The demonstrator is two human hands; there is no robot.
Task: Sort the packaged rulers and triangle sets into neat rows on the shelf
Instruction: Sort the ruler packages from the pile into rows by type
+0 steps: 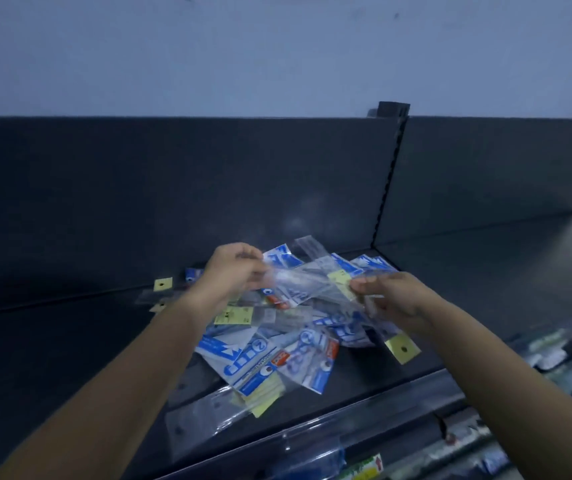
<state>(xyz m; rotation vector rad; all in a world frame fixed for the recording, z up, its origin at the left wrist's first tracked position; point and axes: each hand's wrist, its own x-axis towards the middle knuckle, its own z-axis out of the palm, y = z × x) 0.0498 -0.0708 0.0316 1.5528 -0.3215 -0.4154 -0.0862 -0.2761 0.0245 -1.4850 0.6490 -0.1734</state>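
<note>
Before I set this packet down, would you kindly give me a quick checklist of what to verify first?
1. Grip of left hand on clear packet: ok, pinched.
2. Grip of right hand on its other end: ok, pinched.
3. Packet free of the pile: cannot tell; it overlaps others.
4. Bare shelf left of the pile for a row: ok.
5. Packet type, ruler or triangle set: cannot tell, blurred.
6. Pile sorted into rows: not ok, a loose heap.

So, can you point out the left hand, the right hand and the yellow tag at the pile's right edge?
left hand (234,271): head view, its back.
right hand (393,299): head view, its back.
yellow tag (397,344): head view, beside its hole.
</note>
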